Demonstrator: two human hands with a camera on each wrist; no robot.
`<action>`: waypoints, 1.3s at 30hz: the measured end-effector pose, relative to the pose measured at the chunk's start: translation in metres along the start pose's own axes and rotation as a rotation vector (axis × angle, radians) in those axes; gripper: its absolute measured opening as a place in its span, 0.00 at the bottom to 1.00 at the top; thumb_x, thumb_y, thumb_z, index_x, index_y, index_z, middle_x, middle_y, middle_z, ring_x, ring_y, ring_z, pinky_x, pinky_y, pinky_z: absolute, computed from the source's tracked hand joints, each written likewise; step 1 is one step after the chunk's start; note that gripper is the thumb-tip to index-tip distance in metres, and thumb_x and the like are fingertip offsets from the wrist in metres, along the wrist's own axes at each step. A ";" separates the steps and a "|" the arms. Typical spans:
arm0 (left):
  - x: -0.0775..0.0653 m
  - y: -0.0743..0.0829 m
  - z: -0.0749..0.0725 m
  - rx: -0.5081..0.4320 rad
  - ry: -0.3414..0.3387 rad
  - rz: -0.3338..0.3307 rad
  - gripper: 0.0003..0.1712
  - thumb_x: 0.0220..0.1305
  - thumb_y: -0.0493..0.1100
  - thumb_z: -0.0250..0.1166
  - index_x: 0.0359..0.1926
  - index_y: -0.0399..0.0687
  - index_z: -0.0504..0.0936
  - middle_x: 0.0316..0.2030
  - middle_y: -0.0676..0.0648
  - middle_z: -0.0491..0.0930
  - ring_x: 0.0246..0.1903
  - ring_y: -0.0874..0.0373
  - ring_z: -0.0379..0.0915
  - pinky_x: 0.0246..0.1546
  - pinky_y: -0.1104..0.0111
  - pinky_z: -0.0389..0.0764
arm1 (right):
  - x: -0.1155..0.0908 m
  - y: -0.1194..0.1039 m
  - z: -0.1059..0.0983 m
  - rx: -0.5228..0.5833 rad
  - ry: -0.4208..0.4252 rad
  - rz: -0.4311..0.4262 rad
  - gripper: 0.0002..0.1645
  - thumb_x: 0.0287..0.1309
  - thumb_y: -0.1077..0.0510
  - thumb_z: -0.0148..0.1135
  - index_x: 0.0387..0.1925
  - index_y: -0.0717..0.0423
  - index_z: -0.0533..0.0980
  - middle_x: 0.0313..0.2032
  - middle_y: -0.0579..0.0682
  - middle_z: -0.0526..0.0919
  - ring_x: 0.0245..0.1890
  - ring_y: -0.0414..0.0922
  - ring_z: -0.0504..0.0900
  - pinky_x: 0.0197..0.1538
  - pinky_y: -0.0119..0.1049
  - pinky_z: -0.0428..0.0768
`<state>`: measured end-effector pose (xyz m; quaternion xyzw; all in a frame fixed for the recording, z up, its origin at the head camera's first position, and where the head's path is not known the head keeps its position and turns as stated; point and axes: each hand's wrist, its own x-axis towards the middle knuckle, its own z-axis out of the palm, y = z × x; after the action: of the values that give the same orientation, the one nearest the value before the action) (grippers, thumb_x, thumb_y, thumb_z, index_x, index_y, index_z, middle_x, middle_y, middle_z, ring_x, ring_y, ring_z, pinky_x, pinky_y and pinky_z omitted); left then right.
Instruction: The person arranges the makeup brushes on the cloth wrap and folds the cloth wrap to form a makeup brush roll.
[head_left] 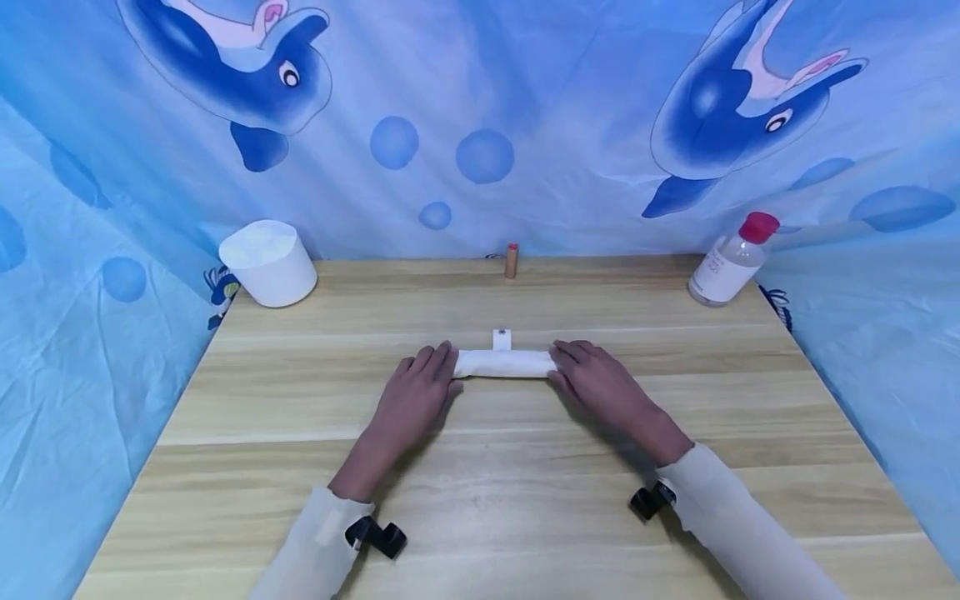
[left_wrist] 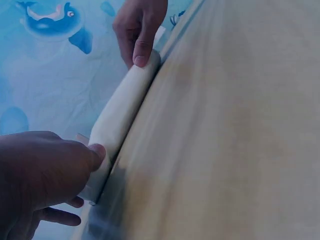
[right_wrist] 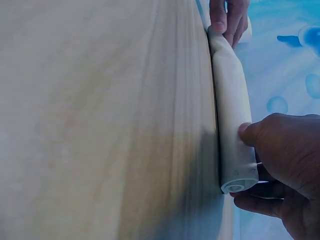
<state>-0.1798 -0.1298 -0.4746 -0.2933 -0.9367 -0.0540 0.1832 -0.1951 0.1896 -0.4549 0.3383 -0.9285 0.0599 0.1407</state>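
Observation:
A white roll of rolled-up material (head_left: 504, 364) lies crosswise on the wooden table, with a short tab bearing a small round snap (head_left: 502, 338) sticking out from its far side. My left hand (head_left: 416, 392) grips its left end, the thumb on the near side and the fingers over the far side. At the opposite end my right hand (head_left: 600, 383) holds it the same way. The right wrist view shows spiral layers in the open end of the roll (right_wrist: 240, 186), just below the right thumb (right_wrist: 246, 133). The left thumb (left_wrist: 98, 154) presses the roll in the left wrist view.
Toward the back left of the table (head_left: 480, 500) stands a white cylindrical container (head_left: 270, 265). A small brown tube with a red top (head_left: 512, 262) is at the back middle. The clear bottle with a red cap (head_left: 729, 265) stands back right. A blue dolphin-print curtain (head_left: 540, 92) hangs behind.

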 end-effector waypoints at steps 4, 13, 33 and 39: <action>0.009 -0.004 0.000 -0.070 -0.001 -0.015 0.24 0.73 0.45 0.60 0.61 0.31 0.78 0.58 0.36 0.78 0.56 0.42 0.73 0.50 0.50 0.77 | 0.006 0.003 0.000 0.027 0.010 -0.013 0.22 0.70 0.55 0.61 0.55 0.68 0.80 0.52 0.62 0.83 0.51 0.57 0.81 0.55 0.51 0.79; 0.026 -0.016 -0.003 -0.282 -0.060 -0.100 0.08 0.70 0.41 0.63 0.45 0.43 0.83 0.46 0.43 0.80 0.51 0.45 0.70 0.53 0.53 0.72 | 0.015 0.013 -0.004 0.282 -0.101 0.108 0.15 0.67 0.54 0.65 0.47 0.62 0.79 0.45 0.57 0.82 0.48 0.55 0.80 0.53 0.50 0.78; 0.025 -0.003 0.016 -0.161 -0.038 0.124 0.37 0.59 0.30 0.65 0.68 0.59 0.74 0.40 0.50 0.69 0.42 0.51 0.64 0.42 0.60 0.68 | 0.006 -0.001 0.006 0.028 -0.022 -0.010 0.21 0.59 0.62 0.71 0.49 0.49 0.71 0.47 0.48 0.75 0.46 0.49 0.71 0.47 0.46 0.70; 0.030 -0.002 0.013 -0.122 -0.051 0.129 0.34 0.62 0.31 0.65 0.67 0.59 0.76 0.40 0.49 0.67 0.39 0.52 0.62 0.38 0.62 0.66 | 0.018 -0.012 -0.002 0.058 0.031 -0.133 0.19 0.65 0.54 0.67 0.54 0.55 0.74 0.52 0.52 0.77 0.53 0.50 0.75 0.54 0.47 0.73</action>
<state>-0.2075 -0.1131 -0.4752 -0.3647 -0.9153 -0.0916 0.1442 -0.2001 0.1695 -0.4478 0.4022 -0.8996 0.0827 0.1490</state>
